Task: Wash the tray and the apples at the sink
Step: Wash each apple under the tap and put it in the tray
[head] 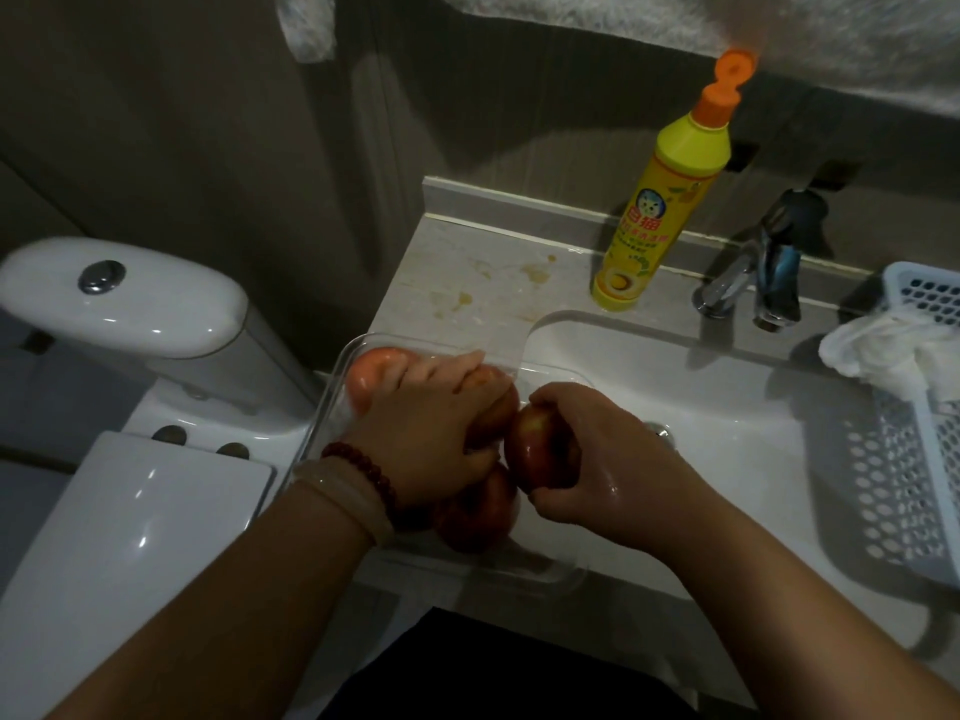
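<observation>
Yellow detergent bottle [655, 210], white toilet [124, 298]

Basin [727, 407] open at 3 o'clock of tray [332, 387]. Bottle [660, 200], tap [769, 272] block 1 o'clock; basket [914, 459] blocks far 3 o'clock.

Dim bathroom: grey-panelled wall [208, 122], white toilet [124, 298] left of a pale stained countertop [467, 272].

The person has bare arms with no sleeves showing, a string of dark red round beads [363, 472] and a smooth pale bangle [340, 498] on the left wrist, and dark clothes [498, 667] lower down.
</observation>
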The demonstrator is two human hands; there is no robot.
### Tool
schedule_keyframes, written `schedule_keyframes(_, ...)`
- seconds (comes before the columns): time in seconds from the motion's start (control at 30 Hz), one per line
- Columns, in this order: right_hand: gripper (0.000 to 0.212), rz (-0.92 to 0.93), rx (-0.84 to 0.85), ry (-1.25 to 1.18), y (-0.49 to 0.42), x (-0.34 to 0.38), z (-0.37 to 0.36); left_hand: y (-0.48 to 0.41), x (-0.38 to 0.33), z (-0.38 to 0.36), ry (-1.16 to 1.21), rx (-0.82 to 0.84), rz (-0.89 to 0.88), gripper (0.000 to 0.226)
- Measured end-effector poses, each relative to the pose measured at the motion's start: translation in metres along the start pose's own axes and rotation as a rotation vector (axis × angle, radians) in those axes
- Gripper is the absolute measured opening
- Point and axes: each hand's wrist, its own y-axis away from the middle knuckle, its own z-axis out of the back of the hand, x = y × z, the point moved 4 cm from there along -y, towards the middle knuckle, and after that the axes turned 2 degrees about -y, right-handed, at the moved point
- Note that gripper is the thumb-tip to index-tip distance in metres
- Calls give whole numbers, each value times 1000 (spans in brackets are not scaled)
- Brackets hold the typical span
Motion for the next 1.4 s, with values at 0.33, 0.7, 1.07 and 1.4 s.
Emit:
schedule_keyframes(0.33, 60, -6, 32, 128, -3, 7, 2, 9, 2, -4, -40, 143, 23, 92)
schedule_keyframes(0.7, 57, -30, -47, 282, 2, 3, -23, 8, 1, -6, -71, 107, 36, 95)
schedule_keyframes(1.07, 95, -238, -153, 2, 10, -11, -26, 30, 22, -2, 245, -362, 115, 51)
schedule_keyframes(1.4, 68, -603, -405, -677, 12, -28, -45, 48, 49, -10, 283, -325, 394, 71)
